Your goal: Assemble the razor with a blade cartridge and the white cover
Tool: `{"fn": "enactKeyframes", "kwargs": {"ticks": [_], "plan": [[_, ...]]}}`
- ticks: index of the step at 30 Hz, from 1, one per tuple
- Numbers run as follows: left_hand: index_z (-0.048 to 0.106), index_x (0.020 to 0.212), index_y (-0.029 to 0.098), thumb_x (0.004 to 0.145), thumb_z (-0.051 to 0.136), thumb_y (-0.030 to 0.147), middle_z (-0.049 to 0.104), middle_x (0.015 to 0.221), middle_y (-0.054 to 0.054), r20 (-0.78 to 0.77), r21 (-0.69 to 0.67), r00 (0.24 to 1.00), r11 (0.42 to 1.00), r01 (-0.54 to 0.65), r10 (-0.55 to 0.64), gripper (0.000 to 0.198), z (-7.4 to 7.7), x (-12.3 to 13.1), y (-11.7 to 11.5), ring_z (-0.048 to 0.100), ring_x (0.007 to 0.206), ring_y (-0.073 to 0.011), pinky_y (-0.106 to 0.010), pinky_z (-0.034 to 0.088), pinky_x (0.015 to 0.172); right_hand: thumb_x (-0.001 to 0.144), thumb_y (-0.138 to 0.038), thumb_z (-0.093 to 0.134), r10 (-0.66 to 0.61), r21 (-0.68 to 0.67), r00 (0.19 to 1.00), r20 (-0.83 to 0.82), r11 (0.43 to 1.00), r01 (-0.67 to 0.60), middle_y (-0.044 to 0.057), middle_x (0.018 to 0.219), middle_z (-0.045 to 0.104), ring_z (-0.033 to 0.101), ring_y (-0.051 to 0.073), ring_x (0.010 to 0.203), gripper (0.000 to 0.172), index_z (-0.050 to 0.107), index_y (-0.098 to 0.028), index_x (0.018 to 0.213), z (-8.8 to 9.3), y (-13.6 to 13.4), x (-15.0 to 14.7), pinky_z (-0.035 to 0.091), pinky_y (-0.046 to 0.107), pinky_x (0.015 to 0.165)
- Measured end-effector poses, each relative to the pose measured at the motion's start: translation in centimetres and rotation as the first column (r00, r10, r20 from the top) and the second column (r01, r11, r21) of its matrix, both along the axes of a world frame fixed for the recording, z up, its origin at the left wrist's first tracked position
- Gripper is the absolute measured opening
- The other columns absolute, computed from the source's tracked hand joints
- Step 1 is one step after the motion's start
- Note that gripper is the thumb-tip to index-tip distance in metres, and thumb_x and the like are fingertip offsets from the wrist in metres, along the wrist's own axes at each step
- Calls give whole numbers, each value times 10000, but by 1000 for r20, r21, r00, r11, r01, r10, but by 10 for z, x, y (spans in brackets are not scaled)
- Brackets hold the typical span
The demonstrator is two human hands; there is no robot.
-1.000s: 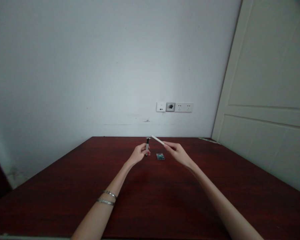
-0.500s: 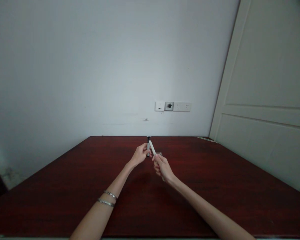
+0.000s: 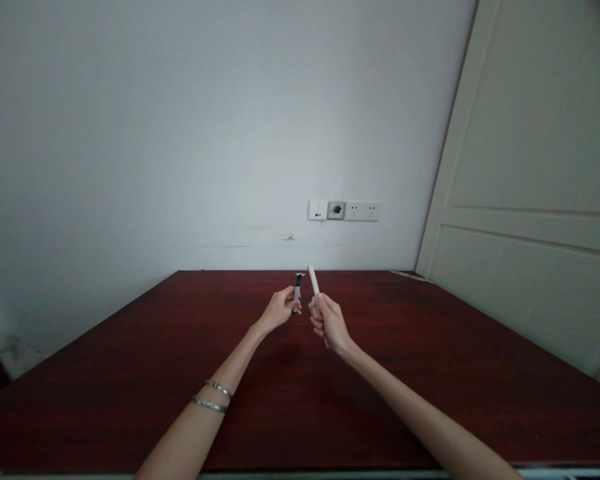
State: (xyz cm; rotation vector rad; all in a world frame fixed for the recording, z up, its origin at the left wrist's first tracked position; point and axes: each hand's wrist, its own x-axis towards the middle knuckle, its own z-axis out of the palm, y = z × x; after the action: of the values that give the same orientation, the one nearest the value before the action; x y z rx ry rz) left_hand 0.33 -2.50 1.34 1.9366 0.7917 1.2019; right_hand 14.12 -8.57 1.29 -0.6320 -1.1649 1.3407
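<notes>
The white stick [image 3: 313, 280] has swung clear of the razor [image 3: 297, 292], the right hand [image 3: 333, 327] wrapping its fingers round the lower part. Over the counter [image 3: 410, 320], the left hand's [image 3: 279, 309] fingers pinch the razor's handle; both look light, stiff, best held there

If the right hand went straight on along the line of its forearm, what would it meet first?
Most likely the razor held in the left hand, which lies up and to the left of the right hand in the picture. Depth is hard to judge, so it might pass by.
</notes>
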Motion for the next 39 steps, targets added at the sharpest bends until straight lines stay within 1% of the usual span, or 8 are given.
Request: {"fn": "enactKeyframes", "kwargs": {"ticks": [3, 8, 16, 19, 23, 29, 35, 39], "plan": [[495, 784, 149, 741, 507, 156, 586, 700, -6, 3, 6, 1000, 1000, 20, -20, 45, 0, 1, 0, 584, 571, -112, -243, 462, 607, 695, -586, 547, 7, -2, 1000, 0, 1000, -7, -124, 439, 251, 144, 11, 313, 403, 422, -203, 701, 2, 5, -1, 82, 131, 289], [503, 808, 145, 741, 497, 134, 586, 687, -7, -4, 47, 1000, 999, -20, 20, 68, -3, -1, 4, 591, 595, -123, -238, 456, 611, 693, -591, 545, 18, -48, 999, 30, 999, -16, -125, 441, 257, 143, 11, 309, 407, 420, -204, 704, -8, 4, -5, 79, 130, 280], [507, 774, 140, 725, 494, 116, 592, 700, -5, -12, 73, 1000, 997, -4, 5, 57, 0, 0, 1, 588, 633, -128, -234, 451, 612, 665, -580, 575, 31, -33, 998, -49, 999, -33, -129, 429, 259, 138, 5, 312, 416, 412, -198, 693, -3, 5, -9, 83, 124, 287], [502, 792, 139, 723, 492, 112, 578, 666, 4, 12, 59, 999, 998, -35, 35, 75, -1, -1, 3, 582, 601, -120, -226, 453, 587, 660, -580, 583, 54, -66, 998, -26, 996, -56, -131, 428, 250, 138, 5, 314, 419, 416, -197, 698, -2, 2, -9, 71, 122, 289], [485, 793, 139, 728, 496, 124, 576, 678, 7, 17, 33, 1000, 999, 2, -2, 68, -3, -2, 5, 572, 546, -105, -232, 461, 570, 671, -572, 582, 47, -19, 997, -58, 999, -48, -130, 428, 258, 129, 3, 318, 410, 424, -195, 702, 3, 3, -5, 78, 123, 291], [500, 805, 135, 717, 496, 105, 575, 662, 6, 28, 53, 999, 998, -29, 28, 93, 1, 0, 2, 579, 574, -108, -224, 459, 579, 668, -590, 574, 48, -99, 999, 14, 994, -46, -130, 427, 251, 144, 7, 317, 424, 416, -198, 702, -10, -2, -6, 71, 123, 293], [495, 799, 139, 724, 499, 128, 574, 664, 8, 25, 31, 1000, 1000, -2, 1, 76, -1, -1, 3, 584, 540, -112, -240, 465, 571, 668, -568, 587, 8, -22, 996, -83, 1000, -9, -129, 430, 255, 133, 4, 317, 409, 423, -195, 706, -2, 1, -6, 68, 125, 300], [505, 808, 138, 720, 493, 117, 581, 682, 0, 25, 48, 1000, 999, -3, 1, 91, 0, 0, 3, 588, 559, -116, -236, 462, 574, 657, -594, 584, 19, -91, 999, -41, 996, -23, -130, 424, 249, 141, 7, 316, 433, 416, -197, 694, -10, -1, -7, 78, 124, 292]]}}
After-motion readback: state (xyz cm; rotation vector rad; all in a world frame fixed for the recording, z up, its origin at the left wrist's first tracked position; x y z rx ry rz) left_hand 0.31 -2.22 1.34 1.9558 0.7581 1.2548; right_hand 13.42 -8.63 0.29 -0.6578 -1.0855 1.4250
